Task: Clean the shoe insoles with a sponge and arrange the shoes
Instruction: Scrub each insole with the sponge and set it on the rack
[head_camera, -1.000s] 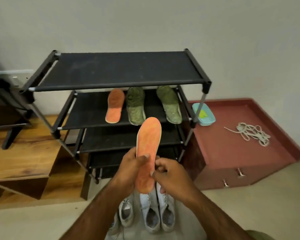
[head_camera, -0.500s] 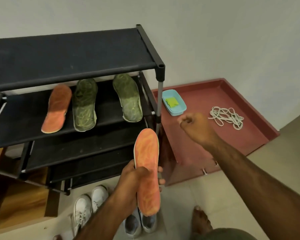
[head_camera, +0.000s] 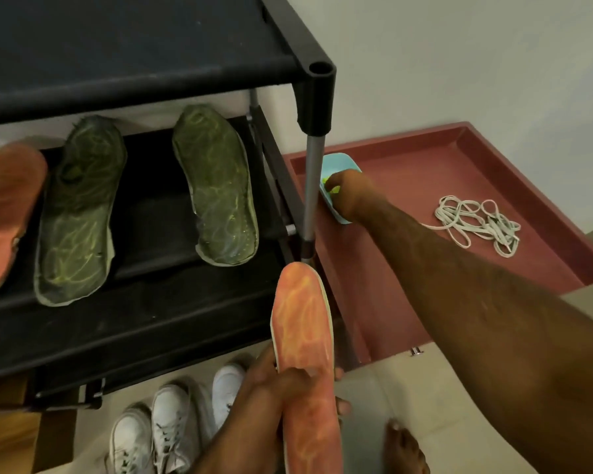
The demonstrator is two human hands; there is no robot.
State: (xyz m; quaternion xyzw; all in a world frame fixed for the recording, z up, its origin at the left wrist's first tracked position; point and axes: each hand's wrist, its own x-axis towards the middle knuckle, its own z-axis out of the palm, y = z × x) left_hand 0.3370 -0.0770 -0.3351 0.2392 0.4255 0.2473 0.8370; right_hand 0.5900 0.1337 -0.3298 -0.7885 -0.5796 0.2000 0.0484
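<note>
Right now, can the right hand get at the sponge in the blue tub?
Probably yes: the right hand is inside the blue tub, fingers at the yellow-green sponge. The rack post stands beside the hand, not across it.

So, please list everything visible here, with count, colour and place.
shoe rack: 1, black, left and centre
green insoles: 2, green, rack's second shelf
shelf insole: 1, orange, same shelf, far left
held insole: 1, orange, in left hand
tub: 1, light blue, on platform beside rack
sponge: 1, yellow-green, inside the tub
laces: 1 bundle, whitish, on the platform, right
platform: 1, dark red, right of rack
shoes: 3 visible, white, floor before rack
left hand: 1, grips held insole
right hand: 1, in tub, fingers curled on sponge
bare foot: 1, floor, bottom
</note>
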